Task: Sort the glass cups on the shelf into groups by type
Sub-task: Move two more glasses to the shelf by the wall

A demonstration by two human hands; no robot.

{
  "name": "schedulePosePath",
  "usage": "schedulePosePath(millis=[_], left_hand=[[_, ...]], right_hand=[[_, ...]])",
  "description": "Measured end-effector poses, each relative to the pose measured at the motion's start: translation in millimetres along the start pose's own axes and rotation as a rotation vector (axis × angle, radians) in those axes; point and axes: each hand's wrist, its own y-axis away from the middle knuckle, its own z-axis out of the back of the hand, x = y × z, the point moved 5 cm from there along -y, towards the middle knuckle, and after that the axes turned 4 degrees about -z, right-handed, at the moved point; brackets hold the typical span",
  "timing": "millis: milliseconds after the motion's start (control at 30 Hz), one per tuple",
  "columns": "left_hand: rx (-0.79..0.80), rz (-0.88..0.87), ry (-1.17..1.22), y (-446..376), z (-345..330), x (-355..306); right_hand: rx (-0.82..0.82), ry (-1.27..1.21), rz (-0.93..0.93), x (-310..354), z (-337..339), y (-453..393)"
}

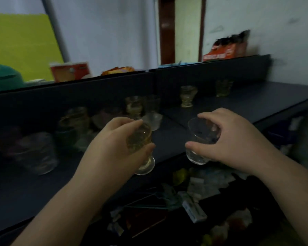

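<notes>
- Left hand [114, 144]: fingers curled round the bowl of an amber goblet [140, 139], thumb at its lower side, fingertips over the rim. The goblet's clear foot shows below the hand, held above the front edge of the shelf [256, 98].
- Right hand [233, 137]: fingers curled over the rim of a clear cup [199, 137], thumb pressed on its near wall. The cup is tilted, mouth toward the left hand, and hangs over the shelf's front edge, apart from the goblet.
- On the shelf behind the left hand: a frosted cup [154, 120] and two more amber goblets [134, 105]; blur prevents telling whether they touch.
- Further right on the shelf, toward its back: one amber goblet [188, 95] and another [223, 87], well apart from each other.
- Left end of the shelf: a cluster of blurred glasses, a large clear tumbler [37, 153] nearest the front; types cannot be told.
- Above the shelf: a red box [69, 71], a red packet [226, 48], a green cap [4, 78].
- Below the shelf: scattered papers and small boxes [194, 208].
</notes>
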Motion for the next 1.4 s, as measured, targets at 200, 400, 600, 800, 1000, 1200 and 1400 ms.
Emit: schedulePosePath(millis=[200, 400, 600, 800, 1000, 1200, 1400], left_hand=[[0.028, -0.069, 0.131, -58, -89, -73], [0.056, -0.106, 0.15, -128, -170, -109], [0.118, -0.112, 0.093, -208, -239, -113], [0.204, 0.031, -0.007, -279, -291, -88], [0.201, 0.124, -0.186, -313, -315, -70], [0.23, 0.149, -0.504, -329, -330, -72], [0.126, 0.094, -0.643, -347, -347, -117]], right_hand=[[-0.082, -0.009, -0.187, -116, 47, 9], [-0.151, -0.006, -0.24, -195, 67, -15], [-0.191, 0.012, -0.222, -257, 80, -74], [-0.151, 0.019, -0.178, -302, 77, -144], [-0.088, -0.004, -0.108, -333, 64, -205], [-0.014, -0.041, 0.01, -364, 54, -255], [0.027, -0.042, 0.07, -426, 65, -307]])
